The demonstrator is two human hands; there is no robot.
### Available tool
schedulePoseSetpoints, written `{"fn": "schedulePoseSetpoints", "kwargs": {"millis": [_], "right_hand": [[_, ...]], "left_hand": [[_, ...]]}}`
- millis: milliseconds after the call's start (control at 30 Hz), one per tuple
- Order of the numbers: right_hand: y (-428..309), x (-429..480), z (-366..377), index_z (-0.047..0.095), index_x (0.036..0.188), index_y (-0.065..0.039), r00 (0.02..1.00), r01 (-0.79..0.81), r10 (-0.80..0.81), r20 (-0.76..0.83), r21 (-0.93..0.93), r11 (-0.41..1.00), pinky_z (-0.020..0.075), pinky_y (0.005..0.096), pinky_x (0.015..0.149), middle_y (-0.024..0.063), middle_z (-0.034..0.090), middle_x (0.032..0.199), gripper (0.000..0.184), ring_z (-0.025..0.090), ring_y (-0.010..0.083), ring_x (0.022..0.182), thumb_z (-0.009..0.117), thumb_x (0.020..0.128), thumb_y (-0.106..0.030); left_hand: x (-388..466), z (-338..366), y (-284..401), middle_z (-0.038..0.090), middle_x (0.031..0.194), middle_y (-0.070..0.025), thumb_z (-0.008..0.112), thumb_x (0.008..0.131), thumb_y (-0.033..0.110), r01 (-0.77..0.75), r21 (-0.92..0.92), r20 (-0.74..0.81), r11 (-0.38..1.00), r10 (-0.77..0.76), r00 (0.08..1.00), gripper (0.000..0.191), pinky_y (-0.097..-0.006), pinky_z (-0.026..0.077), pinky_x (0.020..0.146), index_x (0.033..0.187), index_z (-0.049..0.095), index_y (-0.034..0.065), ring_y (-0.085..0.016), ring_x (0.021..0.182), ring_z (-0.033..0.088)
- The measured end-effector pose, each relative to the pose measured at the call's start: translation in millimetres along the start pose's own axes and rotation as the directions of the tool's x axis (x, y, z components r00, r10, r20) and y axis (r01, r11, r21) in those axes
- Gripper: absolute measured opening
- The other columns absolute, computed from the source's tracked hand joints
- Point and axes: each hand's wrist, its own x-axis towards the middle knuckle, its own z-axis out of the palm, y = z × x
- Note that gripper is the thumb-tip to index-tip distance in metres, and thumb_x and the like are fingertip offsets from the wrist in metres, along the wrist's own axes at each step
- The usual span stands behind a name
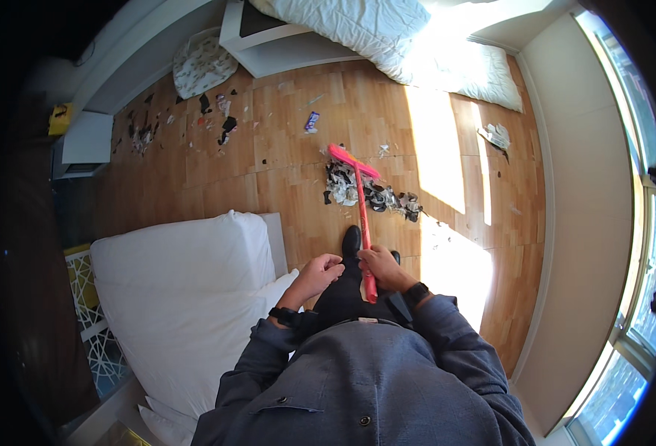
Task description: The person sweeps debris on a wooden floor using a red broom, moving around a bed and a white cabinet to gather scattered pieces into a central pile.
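Observation:
My right hand point(382, 266) is closed around the red handle of a broom point(362, 212), close to its upper end. The broom's pink head rests at the far edge of a pile of black and white scraps point(344, 187) on the wood-look floor, beyond my black shoes. More dark and pale scraps point(409, 206) trail off to the right of that pile. Beside the handle, on its left, my left hand point(321, 273) is held above the floor with nothing in it, its fingers loosely curled and apart.
A bed with a white sheet point(183, 267) stands on the left. Scattered litter point(227, 125) and a purple wrapper point(312, 122) lie farther off. A white quilt point(473, 69) hangs onto the floor at the back; crumpled paper point(496, 135) lies near the right wall.

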Motion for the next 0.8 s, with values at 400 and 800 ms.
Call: {"fn": "schedulePoseSetpoints", "kwargs": {"millis": [400, 800], "right_hand": [[20, -135, -84, 0.051, 0.106, -0.002, 0.945, -0.174, 0.179, -0.274, 0.043, 0.984, 0.0424, 0.028, 0.045, 0.0033, 0.055, 0.069, 0.018, 0.051, 0.0124, 0.051, 0.055, 0.099, -0.017], [147, -218, -134, 0.053, 0.096, -0.005, 0.708, -0.033, 0.469, -0.528, 0.639, 0.769, 0.0464, 0.0303, 0.046, 0.0053, 0.059, 0.071, 0.017, 0.056, 0.016, 0.054, 0.054, 0.101, -0.021]], "left_hand": [[35, 5, -8, 0.068, 0.092, -0.0061, 0.068, 0.096, 0.023, 0.004, 0.064, 0.125, 0.998, -0.012, 0.992, 0.039, -0.0279, 0.054, 0.072, 0.124, 0.061, -0.0044, -0.012, 0.079, 0.064], [47, 31, 28, 0.068, 0.097, -0.0062, 0.062, 0.1, 0.021, 0.019, 0.191, 0.267, 0.981, -0.07, 0.961, 0.036, -0.0266, 0.052, 0.074, 0.127, 0.059, -0.0027, -0.012, 0.083, 0.064]]}}
